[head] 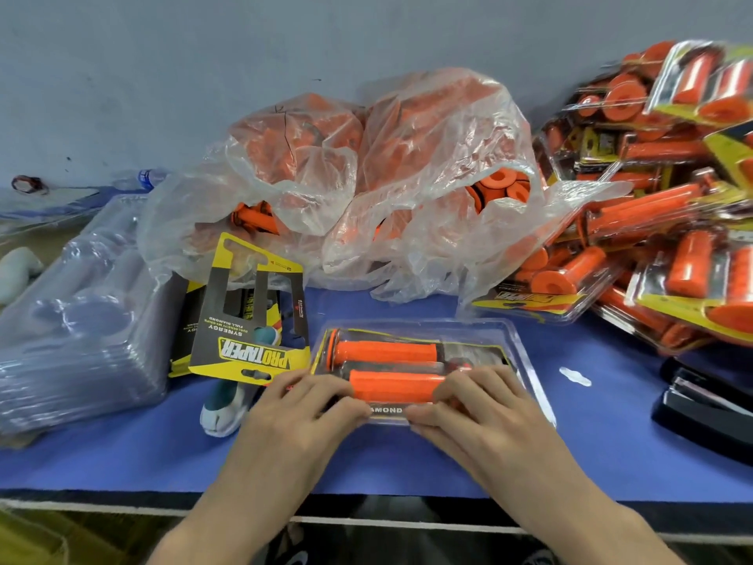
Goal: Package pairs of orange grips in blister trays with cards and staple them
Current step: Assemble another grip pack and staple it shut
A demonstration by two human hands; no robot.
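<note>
The single wide-angle view looks from the person's head, forward and down, close over the table (570, 442). The wall (203, 55) fills 12 o'clock; the tray (517, 340) lies near, toward 6 o'clock.

The tabletop (407, 454) is plain deep blue. Two bright orange grips (387, 351) lie in a clear tray (519, 344), whose backing card (468, 349) is black edged in yellow. The loose card (248, 320) is dark grey with yellow borders and a yellow logo band lettered in black. The bags (428, 157) are cloudy clear plastic showing orange inside. The stapler (705, 405) is black, and the wall (285, 42) is pale grey-blue.
</note>
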